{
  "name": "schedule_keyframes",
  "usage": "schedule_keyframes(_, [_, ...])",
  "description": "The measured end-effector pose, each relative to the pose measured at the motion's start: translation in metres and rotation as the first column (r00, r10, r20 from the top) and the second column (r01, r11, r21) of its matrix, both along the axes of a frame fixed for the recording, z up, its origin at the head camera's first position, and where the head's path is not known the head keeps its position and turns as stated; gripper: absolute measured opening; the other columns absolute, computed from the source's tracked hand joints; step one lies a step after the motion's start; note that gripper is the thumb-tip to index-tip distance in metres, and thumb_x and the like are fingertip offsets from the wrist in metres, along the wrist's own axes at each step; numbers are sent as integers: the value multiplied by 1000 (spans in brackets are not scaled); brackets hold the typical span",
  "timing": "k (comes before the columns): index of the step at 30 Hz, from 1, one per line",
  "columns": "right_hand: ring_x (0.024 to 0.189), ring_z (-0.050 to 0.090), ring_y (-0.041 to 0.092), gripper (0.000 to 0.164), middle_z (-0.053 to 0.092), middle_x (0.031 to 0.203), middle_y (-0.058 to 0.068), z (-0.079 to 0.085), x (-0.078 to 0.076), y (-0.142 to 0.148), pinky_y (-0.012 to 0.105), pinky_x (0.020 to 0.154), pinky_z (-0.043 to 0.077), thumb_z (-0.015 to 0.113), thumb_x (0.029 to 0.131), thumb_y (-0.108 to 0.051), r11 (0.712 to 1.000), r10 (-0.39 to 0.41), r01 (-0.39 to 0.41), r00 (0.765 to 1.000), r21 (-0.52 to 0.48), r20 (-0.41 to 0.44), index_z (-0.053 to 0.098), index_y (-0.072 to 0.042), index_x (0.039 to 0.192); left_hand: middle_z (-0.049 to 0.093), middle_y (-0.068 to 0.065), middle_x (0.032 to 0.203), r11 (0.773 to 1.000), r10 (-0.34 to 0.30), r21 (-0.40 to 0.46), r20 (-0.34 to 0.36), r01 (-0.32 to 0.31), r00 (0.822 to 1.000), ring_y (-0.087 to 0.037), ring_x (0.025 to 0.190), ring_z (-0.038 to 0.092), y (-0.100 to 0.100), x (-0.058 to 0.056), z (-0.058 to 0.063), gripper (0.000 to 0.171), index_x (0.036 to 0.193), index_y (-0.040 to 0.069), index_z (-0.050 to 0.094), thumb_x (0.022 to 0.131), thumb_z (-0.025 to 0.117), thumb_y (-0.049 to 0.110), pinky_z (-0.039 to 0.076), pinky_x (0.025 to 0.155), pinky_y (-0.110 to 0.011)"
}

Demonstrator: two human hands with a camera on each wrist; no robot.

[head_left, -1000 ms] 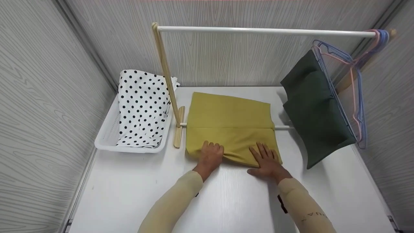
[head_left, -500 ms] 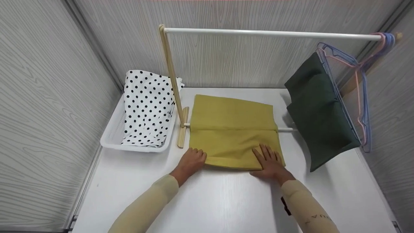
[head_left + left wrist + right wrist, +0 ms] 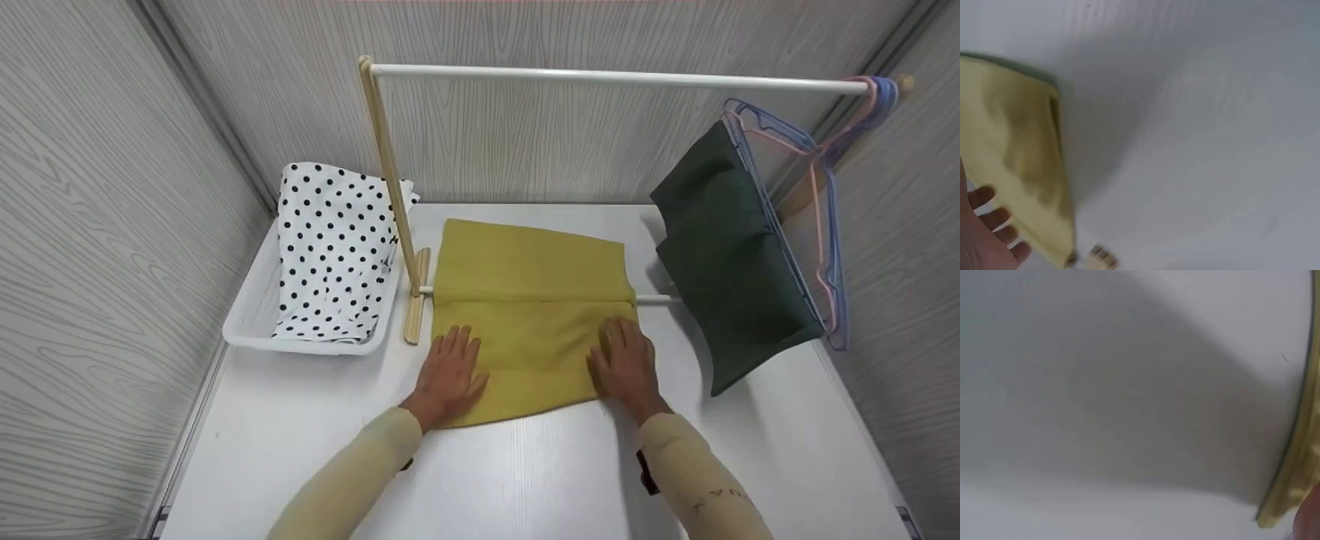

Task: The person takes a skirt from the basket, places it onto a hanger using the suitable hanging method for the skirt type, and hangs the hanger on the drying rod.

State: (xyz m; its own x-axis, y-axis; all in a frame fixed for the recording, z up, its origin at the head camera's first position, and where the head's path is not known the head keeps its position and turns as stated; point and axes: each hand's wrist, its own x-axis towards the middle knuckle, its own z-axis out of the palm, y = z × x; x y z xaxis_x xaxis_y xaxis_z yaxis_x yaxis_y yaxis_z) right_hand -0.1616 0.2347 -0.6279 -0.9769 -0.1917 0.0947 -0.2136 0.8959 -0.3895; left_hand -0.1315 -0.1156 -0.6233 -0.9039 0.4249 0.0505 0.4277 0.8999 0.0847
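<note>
A mustard-yellow cloth (image 3: 529, 330) lies folded on the white table, with a crease running across its middle. My left hand (image 3: 448, 375) rests palm down on its near left part, fingers spread and straight. On the near right part lies my right hand (image 3: 624, 366), fingers stretched forward over the fabric near its side edge. The left wrist view shows the cloth's corner (image 3: 1027, 146) with fingertips beside it. In the right wrist view, only a strip of the yellow cloth (image 3: 1297, 455) and a bit of a finger show at the right edge.
A white basket (image 3: 251, 315) with a polka-dot cloth (image 3: 330, 247) stands at the left. Behind the yellow cloth rises a rack with a white rail (image 3: 600, 75) and wooden post (image 3: 390, 172). Dark green cloth (image 3: 735, 255) hangs at right beside pink and blue hangers (image 3: 832, 247).
My left hand gripped the near edge, slid left, and now lies flat on the cloth. The near edge has come closer and smoother. My right hand has moved slightly forward.
</note>
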Motion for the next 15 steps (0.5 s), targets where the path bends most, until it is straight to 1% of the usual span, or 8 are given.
schedule_keyframes(2, [147, 21, 44, 65, 27, 159, 23, -14, 6, 1, 64, 114, 15, 46, 102, -43, 994, -73, 77, 996, 72, -48, 33, -6, 153, 27, -18, 162, 996, 17, 84, -14, -16, 1000, -37, 150, 23, -1, -6, -23, 66, 153, 8, 33, 101, 37, 49, 19, 119, -55])
schedule_keyframes(3, [149, 16, 44, 66, 23, 161, 23, -20, 9, 2, 64, 115, 12, 44, 103, -44, 990, -89, 94, 995, 103, -50, 30, -6, 155, 20, -16, 165, 995, 24, 101, -4, -24, 1000, -36, 152, 17, -1, -8, -32, 68, 156, 10, 27, 102, 35, 49, 16, 120, -56])
schedule_keyframes(5, [151, 12, 43, 67, 18, 164, 22, -28, 13, 3, 64, 116, 9, 39, 104, -46, 981, -103, 108, 994, 158, -41, 27, -8, 157, 17, -14, 166, 994, 32, 103, -20, -30, 999, -35, 153, 15, -3, -12, -44, 68, 158, 13, 25, 102, 35, 50, 14, 120, -56])
schedule_keyframes(6, [151, 10, 43, 67, 17, 164, 22, -30, 12, 3, 64, 116, 8, 38, 104, -47, 981, -101, 105, 994, 162, -37, 26, -8, 157, 16, -12, 167, 995, 40, 95, -31, -37, 999, -34, 153, 14, -4, -13, -47, 68, 158, 15, 24, 102, 34, 51, 14, 120, -55])
schedule_keyframes(8, [152, 6, 43, 67, 12, 165, 22, -29, 10, 0, 64, 117, 4, 35, 105, -48, 982, -96, 94, 995, 163, 4, 22, -9, 158, 17, -12, 167, 995, 48, 94, -48, -44, 998, -34, 153, 15, -7, -15, -50, 67, 158, 15, 25, 101, 36, 50, 13, 121, -55])
schedule_keyframes(9, [153, 5, 42, 68, 10, 166, 22, -28, 8, -2, 64, 117, 3, 34, 105, -48, 982, -92, 87, 996, 168, 20, 21, -9, 159, 17, -12, 166, 995, 55, 83, -35, -52, 998, -35, 153, 15, -9, -15, -49, 68, 158, 14, 26, 101, 37, 49, 14, 120, -56])
schedule_keyframes(11, [153, 3, 42, 69, 7, 166, 22, -25, 4, -7, 64, 118, 3, 34, 105, -49, 981, -87, 75, 994, 182, 62, 19, -9, 159, 16, -13, 167, 996, 56, 66, -34, -54, 998, -36, 153, 14, -13, -15, -49, 69, 159, 13, 24, 101, 35, 49, 12, 121, -55])
schedule_keyframes(15, [153, 3, 43, 69, 6, 166, 23, -22, -3, -17, 65, 117, 3, 35, 105, -48, 983, -71, 55, 993, 173, 91, 20, -7, 159, 17, -14, 166, 998, 57, 40, -64, -55, 996, -36, 153, 16, -22, -14, -45, 68, 158, 11, 25, 102, 35, 49, 12, 121, -55])
